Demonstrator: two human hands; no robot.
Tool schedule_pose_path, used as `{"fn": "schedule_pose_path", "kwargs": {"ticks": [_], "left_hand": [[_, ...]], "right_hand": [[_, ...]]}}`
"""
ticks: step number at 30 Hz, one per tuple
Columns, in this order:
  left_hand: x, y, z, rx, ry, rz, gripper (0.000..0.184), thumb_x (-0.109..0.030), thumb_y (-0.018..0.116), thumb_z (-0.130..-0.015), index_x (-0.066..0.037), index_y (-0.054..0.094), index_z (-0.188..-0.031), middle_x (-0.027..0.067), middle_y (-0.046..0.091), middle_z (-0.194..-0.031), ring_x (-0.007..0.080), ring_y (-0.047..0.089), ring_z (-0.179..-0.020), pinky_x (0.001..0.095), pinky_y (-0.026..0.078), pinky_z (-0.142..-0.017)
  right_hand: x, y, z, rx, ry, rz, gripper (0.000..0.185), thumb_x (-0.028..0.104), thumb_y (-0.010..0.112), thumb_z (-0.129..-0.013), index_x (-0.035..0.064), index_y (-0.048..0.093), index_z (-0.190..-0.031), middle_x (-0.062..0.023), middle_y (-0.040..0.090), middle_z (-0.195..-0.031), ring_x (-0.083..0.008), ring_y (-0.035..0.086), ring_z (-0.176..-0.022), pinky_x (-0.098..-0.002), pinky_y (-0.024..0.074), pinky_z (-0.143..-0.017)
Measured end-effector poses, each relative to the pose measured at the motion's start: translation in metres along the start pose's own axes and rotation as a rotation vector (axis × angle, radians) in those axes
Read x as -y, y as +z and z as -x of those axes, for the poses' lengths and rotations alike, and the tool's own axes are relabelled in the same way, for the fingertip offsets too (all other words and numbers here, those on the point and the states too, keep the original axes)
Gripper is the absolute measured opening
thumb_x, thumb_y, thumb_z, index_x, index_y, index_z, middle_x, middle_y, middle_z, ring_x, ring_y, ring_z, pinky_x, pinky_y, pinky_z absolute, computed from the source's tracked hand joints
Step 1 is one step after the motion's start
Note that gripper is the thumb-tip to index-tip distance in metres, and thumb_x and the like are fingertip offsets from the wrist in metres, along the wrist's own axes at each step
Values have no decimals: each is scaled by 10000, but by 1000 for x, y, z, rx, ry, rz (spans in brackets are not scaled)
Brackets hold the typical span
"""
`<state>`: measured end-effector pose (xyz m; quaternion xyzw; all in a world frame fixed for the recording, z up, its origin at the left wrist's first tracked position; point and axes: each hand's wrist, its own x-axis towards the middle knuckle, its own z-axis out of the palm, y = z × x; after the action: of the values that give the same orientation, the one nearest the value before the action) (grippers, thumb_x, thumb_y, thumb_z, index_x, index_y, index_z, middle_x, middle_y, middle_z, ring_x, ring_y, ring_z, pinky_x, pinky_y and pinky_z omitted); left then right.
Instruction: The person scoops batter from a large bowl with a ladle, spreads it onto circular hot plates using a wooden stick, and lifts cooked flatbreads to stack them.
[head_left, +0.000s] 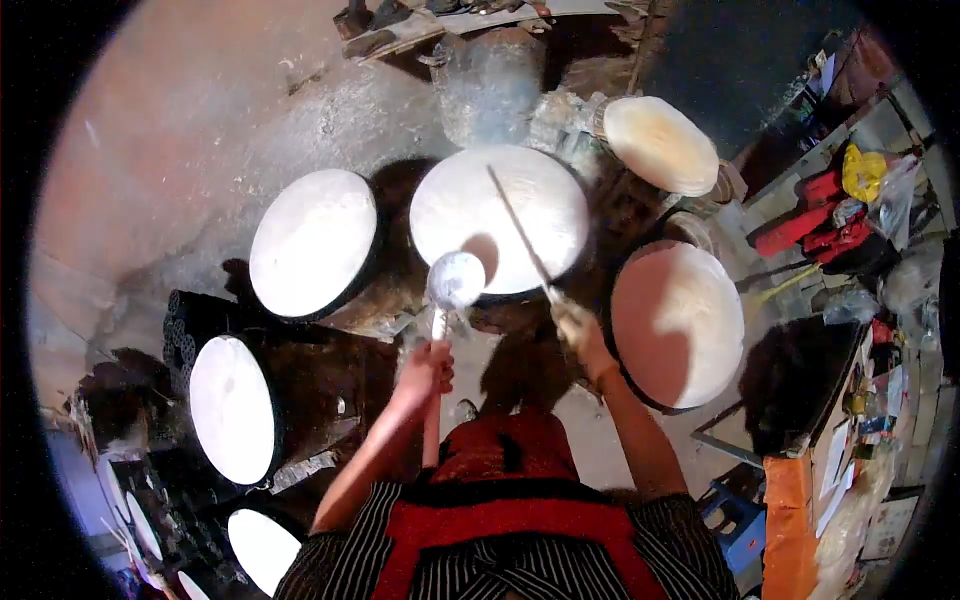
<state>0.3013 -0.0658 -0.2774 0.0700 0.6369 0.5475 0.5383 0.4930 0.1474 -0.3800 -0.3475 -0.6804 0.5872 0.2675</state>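
Observation:
My left hand (427,368) is wrapped round the pale handle of a ladle (457,280), whose round whitish bowl is over the near edge of a large white round disc (540,215). Closed round a thin stick (520,228), my right hand (580,332) is just beyond the near right edge of that disc. The stick slants up and left across the disc's white surface. To the right of my right hand is another white disc (655,325), partly in shadow.
More white discs stand at left (313,243), (232,410) and lower left (262,550). A yellowish disc (660,145) is at upper right. A steaming pot (488,85) stands behind. Red cloth (800,225), a blue stool (738,530) and an orange cover (790,525) are right.

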Motion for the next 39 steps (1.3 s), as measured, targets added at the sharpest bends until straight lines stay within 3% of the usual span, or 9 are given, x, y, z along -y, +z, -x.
{"fn": "schedule_pose_path", "kwargs": {"ticks": [5,14,16,18,20,26,34,36,39], "left_hand": [[-23,-2,-99,27,96,-56,143,-197,461,-907,-55,447,-906,17,433,-643,116,420,-475,255,362,-386],[-46,61,-121,12,-175,114,234,-173,344,-945,14,406,-1072,44,462,-672,101,397,-439,207,347,-324],[-57,14,-138,460,-588,1030,211,-143,360,-937,25,401,-1059,20,439,-668,83,384,-436,188,335,-327],[-88,-5,-73,587,-683,1033,155,-107,379,-931,-4,463,-1010,-2,396,-617,78,376,-459,185,328,-325],[-88,-15,-38,565,-283,612,149,-111,428,-922,-20,482,-1027,-28,385,-605,16,328,-429,131,238,-291],[-91,-54,-11,299,-317,354,86,-43,457,-869,2,437,-939,12,413,-690,34,347,-479,136,247,-325],[0,-74,50,75,-357,504,108,-63,377,-883,-47,426,-788,-24,366,-604,60,353,-456,165,296,-355],[15,-58,62,130,-202,-35,99,-66,386,-890,-52,428,-801,-27,368,-608,54,358,-454,154,298,-376],[49,-33,59,177,-397,580,121,-91,381,-915,-93,420,-800,-60,356,-606,33,346,-440,152,285,-390]], "right_hand": [[-78,-22,62,-37,297,-846,353,124,560,-852,43,496,-1189,-42,598,-955,-94,556,-713,-211,456,-559],[-59,90,42,-175,543,-609,141,209,550,-845,102,560,-936,9,493,-596,-98,464,-507,-238,334,-426],[4,76,38,-128,288,-546,235,339,506,-866,109,553,-872,5,479,-587,-100,459,-514,-254,340,-426],[37,41,35,-172,325,-500,155,156,494,-884,58,570,-977,11,521,-668,-87,474,-538,-240,406,-462],[48,15,25,-290,388,-560,152,169,498,-871,65,577,-949,25,496,-631,-77,463,-518,-231,380,-434],[27,82,94,-138,-51,649,280,208,560,-815,88,581,-1067,-218,620,-852,-414,581,-774,-446,477,-719],[-32,31,105,-102,331,516,439,240,631,-757,146,536,-1175,-199,613,-982,-362,585,-895,-435,477,-759],[-19,40,132,-17,-162,602,537,313,592,-786,162,441,-1279,-157,619,-998,-360,595,-861,-432,486,-727],[11,-7,119,87,-97,563,567,293,593,-789,163,401,-1306,-171,615,-981,-346,602,-824,-411,486,-703]]}}
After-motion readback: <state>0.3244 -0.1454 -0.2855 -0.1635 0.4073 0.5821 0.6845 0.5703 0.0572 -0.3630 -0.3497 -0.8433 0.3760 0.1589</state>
